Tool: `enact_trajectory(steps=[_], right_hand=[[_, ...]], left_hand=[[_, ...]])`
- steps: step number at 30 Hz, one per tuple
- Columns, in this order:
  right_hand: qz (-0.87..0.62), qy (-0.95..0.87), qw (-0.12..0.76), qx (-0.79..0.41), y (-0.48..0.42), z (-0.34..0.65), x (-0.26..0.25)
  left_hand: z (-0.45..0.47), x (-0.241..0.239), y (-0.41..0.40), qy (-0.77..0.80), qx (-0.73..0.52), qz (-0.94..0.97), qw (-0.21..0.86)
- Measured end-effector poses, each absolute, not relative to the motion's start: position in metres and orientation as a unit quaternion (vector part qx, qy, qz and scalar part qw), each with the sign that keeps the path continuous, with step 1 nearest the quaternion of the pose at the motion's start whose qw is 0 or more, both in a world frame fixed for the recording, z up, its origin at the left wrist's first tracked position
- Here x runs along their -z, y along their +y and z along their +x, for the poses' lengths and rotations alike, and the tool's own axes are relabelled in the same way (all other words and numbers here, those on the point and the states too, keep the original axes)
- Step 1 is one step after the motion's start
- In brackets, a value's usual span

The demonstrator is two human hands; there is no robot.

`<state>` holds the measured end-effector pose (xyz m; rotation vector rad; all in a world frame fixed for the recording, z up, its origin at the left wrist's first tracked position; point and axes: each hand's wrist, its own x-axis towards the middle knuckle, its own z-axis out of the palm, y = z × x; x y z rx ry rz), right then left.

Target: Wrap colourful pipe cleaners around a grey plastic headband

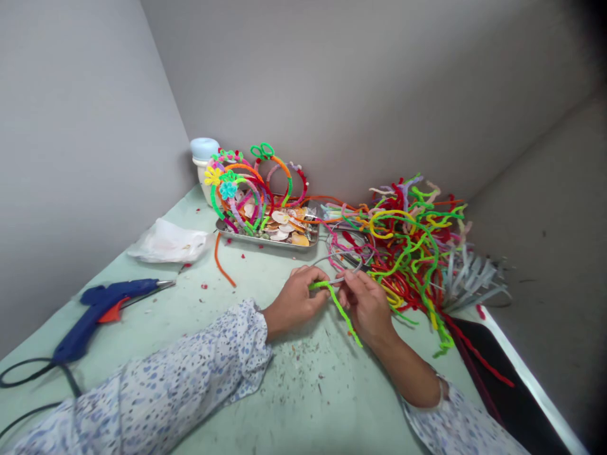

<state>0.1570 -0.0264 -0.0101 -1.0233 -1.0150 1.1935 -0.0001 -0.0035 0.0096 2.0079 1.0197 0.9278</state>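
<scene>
My left hand [298,298] is closed, pinching a bright green pipe cleaner [345,318] near one end. The rest of the pipe cleaner hangs down between my hands towards the table. A thin grey headband [322,258] arcs up behind my fingers. My right hand [370,308] is closed with its thumb and fingertips on the grey band, just right of the left fingertips. The fingers hide where the pipe cleaner and the band meet. Right behind my right hand lies a tangled heap of coloured pipe cleaners [408,253].
A metal tray [265,242] holds shell-like pieces and several finished pipe-cleaner headbands [287,170]. Behind it stands a white container with a blue lid [205,149]. At left lie a blue glue gun [90,319] with its cord and a white plastic bag [168,242]. Clear strips [474,278] lie at right.
</scene>
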Motion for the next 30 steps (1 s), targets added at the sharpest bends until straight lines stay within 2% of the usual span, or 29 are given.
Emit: enact_trajectory(steps=[8, 30], right_hand=[[-0.445, -0.429, 0.595, -0.513, -0.0256, 0.1555, 0.0093], [-0.44, -0.405, 0.609, -0.521, -0.0263, 0.1518, 0.0071]], left_hand=[[0.0001, -0.0079, -0.0035, 0.415, -0.396, 0.767, 0.286], [-0.0014, -0.01, -0.005, 0.421, -0.428, 0.753, 0.269]])
